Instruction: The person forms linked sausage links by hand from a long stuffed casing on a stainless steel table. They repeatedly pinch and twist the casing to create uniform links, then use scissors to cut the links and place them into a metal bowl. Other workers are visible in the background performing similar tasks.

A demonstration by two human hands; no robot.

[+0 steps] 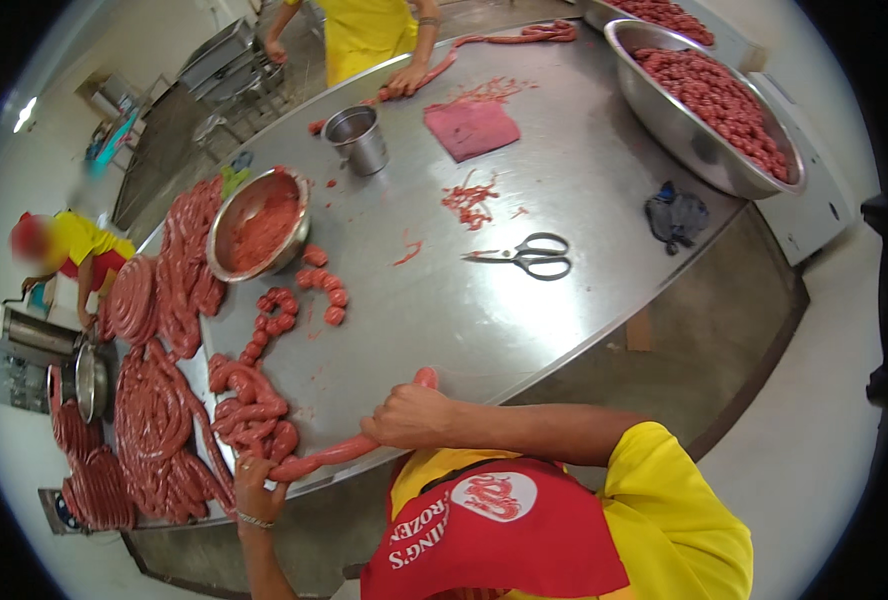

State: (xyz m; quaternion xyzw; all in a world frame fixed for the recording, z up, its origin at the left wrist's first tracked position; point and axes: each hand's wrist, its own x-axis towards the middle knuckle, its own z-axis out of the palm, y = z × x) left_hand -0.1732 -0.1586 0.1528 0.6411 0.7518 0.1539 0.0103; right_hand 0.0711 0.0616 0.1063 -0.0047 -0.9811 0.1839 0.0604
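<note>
A long red sausage rope (334,452) lies along the near edge of the steel table (524,200). My right hand (416,415) is closed around it near its right end. My left hand (259,482) pinches the same rope further left, beside a heap of tied links (249,410). A short chain of links (276,318) curls just beyond, apart from both hands.
Coiled sausage ropes (159,420) cover the table's left end. A bowl of red mince (260,225), a steel cup (356,138), a pink cloth (472,128), scissors (526,256) and a dark glove (676,216) lie on the table. A big bowl of links (709,105) stands far right. Other people work at the far end and left.
</note>
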